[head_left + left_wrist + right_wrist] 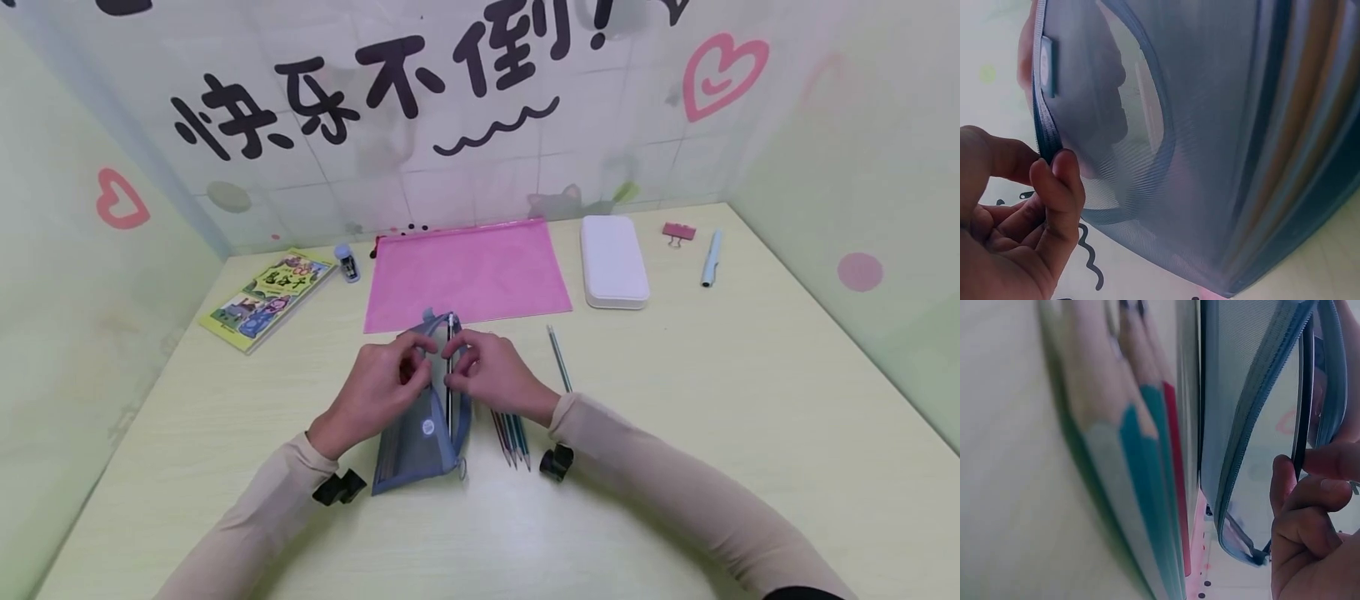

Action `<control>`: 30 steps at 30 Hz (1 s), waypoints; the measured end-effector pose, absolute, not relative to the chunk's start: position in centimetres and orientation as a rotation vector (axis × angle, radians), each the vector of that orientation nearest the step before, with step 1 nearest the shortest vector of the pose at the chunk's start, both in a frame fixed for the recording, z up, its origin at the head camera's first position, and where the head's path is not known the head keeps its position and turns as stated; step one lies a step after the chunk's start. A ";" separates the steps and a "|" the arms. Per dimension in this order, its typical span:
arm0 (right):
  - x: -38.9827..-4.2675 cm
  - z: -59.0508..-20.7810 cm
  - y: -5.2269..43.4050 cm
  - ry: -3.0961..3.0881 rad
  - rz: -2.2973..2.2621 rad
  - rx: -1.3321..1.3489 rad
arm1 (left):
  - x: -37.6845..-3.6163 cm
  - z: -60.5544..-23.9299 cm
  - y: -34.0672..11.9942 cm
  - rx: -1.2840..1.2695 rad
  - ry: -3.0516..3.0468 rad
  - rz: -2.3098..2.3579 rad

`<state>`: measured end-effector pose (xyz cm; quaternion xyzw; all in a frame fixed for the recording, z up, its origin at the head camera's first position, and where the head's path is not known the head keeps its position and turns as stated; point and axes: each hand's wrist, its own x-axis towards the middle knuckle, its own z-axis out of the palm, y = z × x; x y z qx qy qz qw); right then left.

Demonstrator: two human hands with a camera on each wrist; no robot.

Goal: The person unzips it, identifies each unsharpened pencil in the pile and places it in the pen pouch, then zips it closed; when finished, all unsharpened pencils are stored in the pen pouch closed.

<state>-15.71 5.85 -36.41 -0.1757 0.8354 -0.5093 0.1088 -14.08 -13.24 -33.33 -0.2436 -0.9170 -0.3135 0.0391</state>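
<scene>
A blue-grey mesh pencil pouch (408,454) stands with its zipped mouth spread open between the hands. My left hand (378,383) pinches the zipper edge (1047,128) of that mouth between thumb and finger. In my right hand (498,375), thumb and fingertip pinch a thin dark pencil (1301,412), which lies lengthwise in the mouth with its light end at the far side. Through the mesh in the left wrist view, several long brown and dark strips (1297,119) show. Several sharpened pencils (512,437) lie on the table below my right hand, partly hidden by it.
A single green pencil (558,358) lies beyond the right forearm. Farther back are a pink folder (468,275), a white case (615,262), a red binder clip (678,232), a light-blue pen (712,258), a small bottle (347,263) and a yellow book (270,296). Walls border the table.
</scene>
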 end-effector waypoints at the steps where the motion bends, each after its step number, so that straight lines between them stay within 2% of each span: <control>1: -15.7 -36.4 5.8 2.454 -1.490 -0.522 | -14.0 -33.3 -13.2 -0.753 -2.807 -0.963; 7: -15.7 -36.4 5.5 2.456 -1.432 -0.566 | -13.9 -33.5 -13.3 -0.769 -2.782 -0.954; 14: -14.9 -35.5 7.4 2.506 -1.380 -0.635 | -14.0 -33.4 -13.6 -0.741 -2.783 -0.936; 21: -12.2 -35.0 8.5 2.352 -1.295 -0.780 | -14.2 -32.9 -14.1 -0.700 -2.771 -0.920; 30: -9.8 -35.0 7.3 2.327 -1.233 -0.960 | -14.1 -32.6 -14.8 -0.654 -2.764 -0.912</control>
